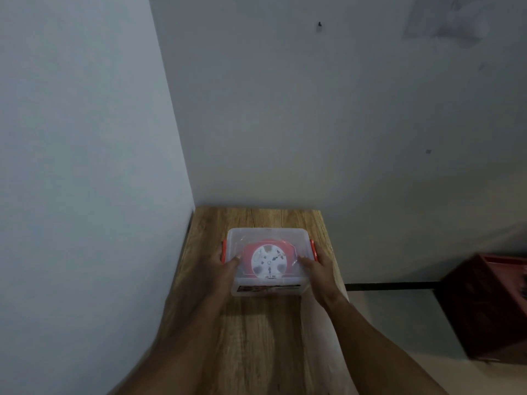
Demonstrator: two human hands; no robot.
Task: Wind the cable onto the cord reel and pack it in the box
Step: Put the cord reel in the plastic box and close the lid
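Cord reel (268, 262) inside lidded box (268, 233); left hand (225, 269) and right hand (315, 266) press flat.

1. The box (268, 235) sits on the table (256, 337) before you, near the far wall.
2. The cord reel (269, 262) lies inside it.
3. Your left hand (225, 266) and right hand (316, 266) flank it.

Red cord reel (266, 262) flat inside lidded box (268, 233) (translucent).

Cable (266, 243) blurred behind the lid, box label (269, 288) unreadable, dark red crate (490, 306) cut off — right edge
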